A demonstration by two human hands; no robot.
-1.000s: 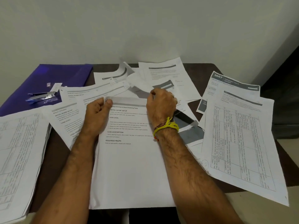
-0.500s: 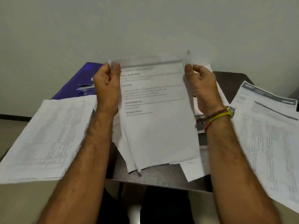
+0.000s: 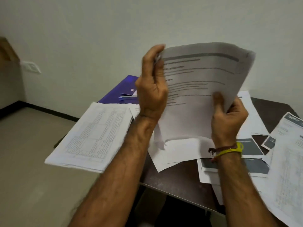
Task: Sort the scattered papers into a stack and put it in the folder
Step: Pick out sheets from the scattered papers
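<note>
Both hands hold a small bundle of printed sheets (image 3: 196, 99) upright above the dark table (image 3: 173, 181). My left hand (image 3: 152, 89) grips the bundle's left edge near the top. My right hand (image 3: 227, 115) grips its right edge lower down, thumb on the front, and the sheets bend over it. The purple folder (image 3: 114, 94) lies flat at the table's far left, partly hidden behind my left hand. A stack of table-printed pages (image 3: 95, 136) rests at the left and overhangs the table edge. More loose papers (image 3: 287, 169) lie scattered at the right.
A small stapler (image 3: 127, 96) lies on the folder. Dark-printed sheets (image 3: 250, 148) overlap near my right wrist. The wall stands close behind the table, and a cardboard box (image 3: 8, 66) is at the far left. Bare floor lies to the left.
The bundle came off the table and was lifted upright. My right hand has slid from its top corner down the right edge, bending the sheets. The view has swung left.
</note>
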